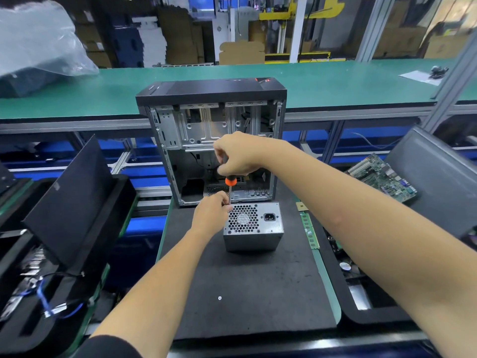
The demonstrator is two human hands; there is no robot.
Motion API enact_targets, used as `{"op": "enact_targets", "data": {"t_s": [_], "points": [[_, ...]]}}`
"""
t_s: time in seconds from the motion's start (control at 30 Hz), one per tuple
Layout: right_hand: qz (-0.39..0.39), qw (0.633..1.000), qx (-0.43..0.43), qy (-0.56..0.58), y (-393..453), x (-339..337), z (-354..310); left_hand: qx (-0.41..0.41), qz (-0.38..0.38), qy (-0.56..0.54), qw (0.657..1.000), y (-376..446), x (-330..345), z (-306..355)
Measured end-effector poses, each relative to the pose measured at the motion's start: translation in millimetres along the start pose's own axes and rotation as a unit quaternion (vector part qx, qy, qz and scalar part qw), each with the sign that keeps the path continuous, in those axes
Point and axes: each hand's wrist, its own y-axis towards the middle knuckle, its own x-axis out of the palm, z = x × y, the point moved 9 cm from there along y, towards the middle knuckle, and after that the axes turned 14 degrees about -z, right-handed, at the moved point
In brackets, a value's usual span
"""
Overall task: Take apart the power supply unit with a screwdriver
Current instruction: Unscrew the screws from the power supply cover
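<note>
We see two bare forearms with no watch, ring or glove on either the left hand [210, 215] or the right hand [238, 153]. At seven o'clock, the edge of a short black fabric sleeve [111, 347] covers the left upper arm.

A grey metal power supply unit [254, 228] sits on the dark surface [247, 288], honeycomb fan grille and socket facing up. The orange-handled screwdriver [229, 188] stands upright at its far-left corner.
</note>
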Motion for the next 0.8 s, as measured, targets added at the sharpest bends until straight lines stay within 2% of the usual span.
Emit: {"op": "enact_targets", "data": {"t_s": [0.17,0.47,0.67,0.8], "points": [[0.032,0.997,0.055,-0.044,0,-4,9,-0.007,-0.004,0.016,1.0,1,1,2],[0.034,0.999,-0.037,-0.001,-7,0,-3,-0.018,0.004,0.049,0.999,3,4,2],[0.068,0.997,0.034,-0.025,-3,-2,10,-0.003,0.031,-0.002,1.0,-3,2,1],[0.045,0.999,0.015,0.02,-4,-3,16,0.004,0.031,-0.041,0.999,-6,4,-2]]}}
